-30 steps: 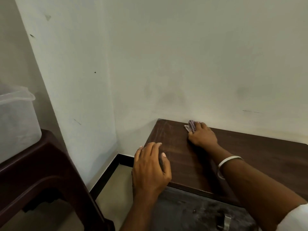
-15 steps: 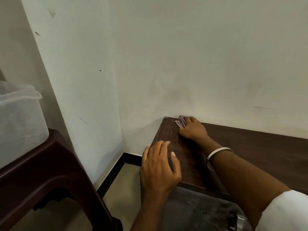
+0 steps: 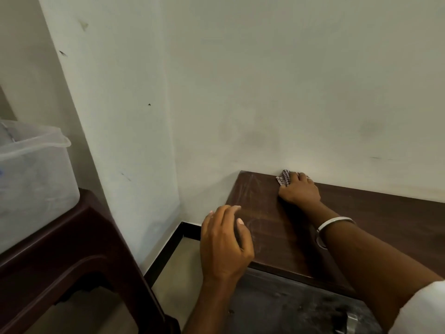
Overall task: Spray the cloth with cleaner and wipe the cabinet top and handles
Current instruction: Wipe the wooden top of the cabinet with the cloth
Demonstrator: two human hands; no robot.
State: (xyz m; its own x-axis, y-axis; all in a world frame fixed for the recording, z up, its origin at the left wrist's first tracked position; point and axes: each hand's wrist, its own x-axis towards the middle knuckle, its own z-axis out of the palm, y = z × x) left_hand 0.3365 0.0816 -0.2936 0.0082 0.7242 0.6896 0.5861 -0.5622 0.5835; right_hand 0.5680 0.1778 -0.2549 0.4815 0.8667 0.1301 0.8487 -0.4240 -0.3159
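The dark brown wooden cabinet top [image 3: 277, 227] runs along the wall. My right hand [image 3: 299, 191] presses a small checked cloth [image 3: 283, 177] onto the top at its back edge, against the wall and a little right of the back left corner. Its fingers curl over the cloth, and only the cloth's left end shows. My left hand [image 3: 224, 242] rests on the front left corner of the top, fingers relaxed and thumb lying on the wood. A metal handle [image 3: 349, 321] shows on the dark cabinet front at the bottom right. No spray bottle is in view.
A translucent plastic box [image 3: 31, 179] stands on a dark brown plastic table [image 3: 72, 256] at the left. A strip of pale floor [image 3: 168, 268] with black skirting lies between that table and the cabinet. Pale walls meet in a corner behind.
My right hand slid the cloth left along the back edge toward the corner, then back to the right. My left hand stayed on the front corner.
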